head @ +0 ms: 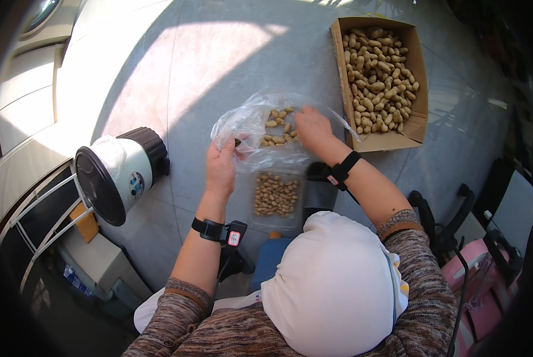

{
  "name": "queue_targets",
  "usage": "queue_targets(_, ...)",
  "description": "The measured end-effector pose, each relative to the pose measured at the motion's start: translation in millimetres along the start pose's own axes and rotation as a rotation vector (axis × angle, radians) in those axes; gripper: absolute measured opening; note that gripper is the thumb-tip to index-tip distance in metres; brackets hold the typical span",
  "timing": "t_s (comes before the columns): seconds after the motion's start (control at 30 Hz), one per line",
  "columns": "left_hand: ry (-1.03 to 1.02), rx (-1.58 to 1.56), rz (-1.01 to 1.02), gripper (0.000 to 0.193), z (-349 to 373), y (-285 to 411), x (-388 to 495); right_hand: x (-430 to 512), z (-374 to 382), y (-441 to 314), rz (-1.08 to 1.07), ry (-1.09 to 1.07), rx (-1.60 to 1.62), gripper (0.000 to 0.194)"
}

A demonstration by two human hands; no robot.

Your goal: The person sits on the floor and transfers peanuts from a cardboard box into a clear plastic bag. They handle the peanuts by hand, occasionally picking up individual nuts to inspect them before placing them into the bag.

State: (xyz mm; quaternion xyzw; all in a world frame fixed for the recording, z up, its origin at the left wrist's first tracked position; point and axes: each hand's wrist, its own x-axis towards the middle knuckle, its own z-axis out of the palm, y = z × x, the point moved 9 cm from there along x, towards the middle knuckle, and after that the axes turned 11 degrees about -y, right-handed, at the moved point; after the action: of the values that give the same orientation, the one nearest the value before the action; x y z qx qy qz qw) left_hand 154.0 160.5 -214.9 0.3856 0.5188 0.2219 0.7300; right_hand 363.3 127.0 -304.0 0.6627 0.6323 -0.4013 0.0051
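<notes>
A clear plastic bag (248, 114) lies on the grey floor with several unshelled peanuts (275, 140) inside. My left hand (221, 167) pinches the bag's gathered left side, a small dark thing showing by the fingertips. At the bag's right side is my right hand (313, 127), slightly blurred, its fingers curled beside the peanuts; whether they hold anything is hidden. Closer to my body, a clear plastic tray (254, 214) holds many small shelled peanuts (276, 194). A cardboard box (407, 140) full of unshelled peanuts (378, 85) stands to the right.
A white bin (132, 156) with dark ends and a plastic liner lies left of my arm. Further left is a white metal rack (48, 214). Chair parts (449, 214) and a pink case (469, 263) stand at right. Sunlight falls on the floor (213, 58) ahead.
</notes>
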Motion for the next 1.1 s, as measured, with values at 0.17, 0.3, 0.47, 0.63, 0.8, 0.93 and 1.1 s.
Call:
queue_targets(0.17,0.023,-0.054,0.013,0.032,-7.2,-5.2,1.4,-10.5,-23.1,15.0,-0.010,0.170,0.278,0.010)
queue_targets(0.3,0.008,-0.055,0.011,0.033,-8.6,-4.7,3.6,-33.1,-46.0,18.3,-0.032,0.256,0.540,0.009)
queue_targets(0.47,-0.038,-0.089,-0.074,0.034,8.4,-4.9,4.4,-44.4,-53.5,-22.4,-0.161,0.124,0.911,0.007)
queue_targets(0.63,-0.008,-0.347,-0.088,0.032,25.6,-3.2,2.7,-40.1,-62.3,-89.2,-0.485,0.094,0.883,0.005)
queue_targets(0.8,0.140,-0.450,-0.167,0.023,13.4,-27.8,5.2,-42.5,-67.6,-127.7,-0.656,0.211,0.417,0.008)
queue_targets(0.93,0.168,-0.529,-0.225,0.016,7.8,-48.8,14.0,-58.0,-64.3,-141.4,-0.819,0.222,0.366,0.007)
queue_targets(1.1,0.281,-0.479,-0.207,0.015,0.9,-40.1,6.5,-35.1,-46.9,-62.0,-0.437,0.072,0.685,0.012)
